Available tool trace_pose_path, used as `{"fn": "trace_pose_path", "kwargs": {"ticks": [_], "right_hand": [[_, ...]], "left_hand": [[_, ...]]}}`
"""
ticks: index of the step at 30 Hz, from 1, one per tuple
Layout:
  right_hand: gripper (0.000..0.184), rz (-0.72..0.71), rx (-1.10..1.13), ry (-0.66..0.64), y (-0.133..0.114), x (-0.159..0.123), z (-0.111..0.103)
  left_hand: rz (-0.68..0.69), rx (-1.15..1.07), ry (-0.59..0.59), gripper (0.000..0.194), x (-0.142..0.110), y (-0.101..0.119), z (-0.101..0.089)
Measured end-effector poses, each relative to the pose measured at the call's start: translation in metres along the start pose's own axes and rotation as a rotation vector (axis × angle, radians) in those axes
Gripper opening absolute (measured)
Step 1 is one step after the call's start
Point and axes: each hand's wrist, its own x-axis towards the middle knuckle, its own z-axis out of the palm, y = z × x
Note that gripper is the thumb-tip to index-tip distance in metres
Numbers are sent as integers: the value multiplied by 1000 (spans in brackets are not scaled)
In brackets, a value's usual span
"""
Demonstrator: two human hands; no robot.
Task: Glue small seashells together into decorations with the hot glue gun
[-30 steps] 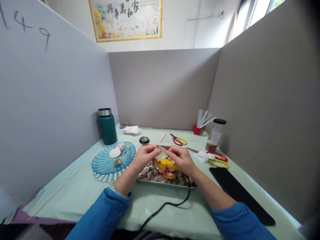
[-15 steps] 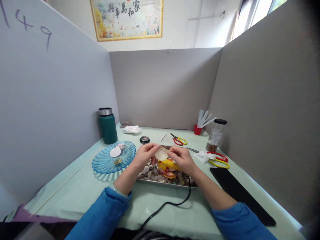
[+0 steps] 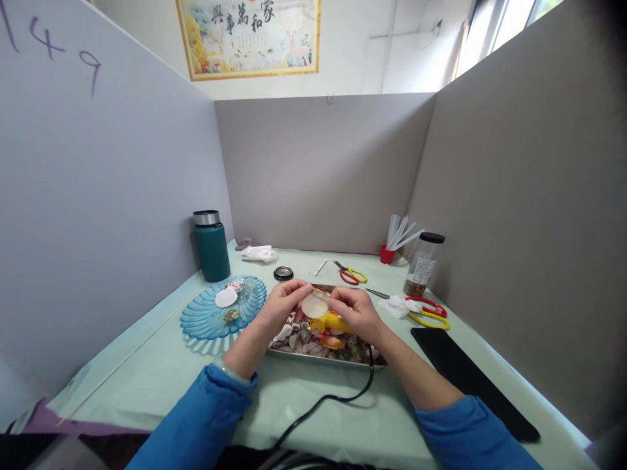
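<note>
My left hand and my right hand both pinch a pale round shell between their fingertips, held just above a metal tray filled with several mixed shells. A yellow glue gun lies on the shells in the tray, under my right hand, and its black cord runs toward me. A blue glass plate with a white shell and small bits sits to the left of my left hand.
A green flask stands at the back left. Small red-and-yellow scissors, larger scissors, a jar, a red cup of white sticks, a black pad and a crumpled tissue lie to the right. Grey partition walls enclose the table.
The shell has turned in my fingers, so its flat round face shows more. Both hands have stayed over the tray.
</note>
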Motion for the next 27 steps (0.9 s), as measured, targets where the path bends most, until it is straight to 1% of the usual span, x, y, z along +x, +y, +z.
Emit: {"fn": "trace_pose_path", "kwargs": {"ticks": [9,17,22,27], "right_hand": [[26,-11,-19,-10,-2,-1,-1],[27,-15,-21,19,1,1,0],[26,-17,-33,49,2,1,0],[26,-46,-84,35,0,0,1]], "left_hand": [[-4,-26,9,28,-1,1,-1],[14,-37,-13,31,-1,4,3],[22,-7,-17,34,-2,5,4],[21,55,-11,33,-1,4,4]]}}
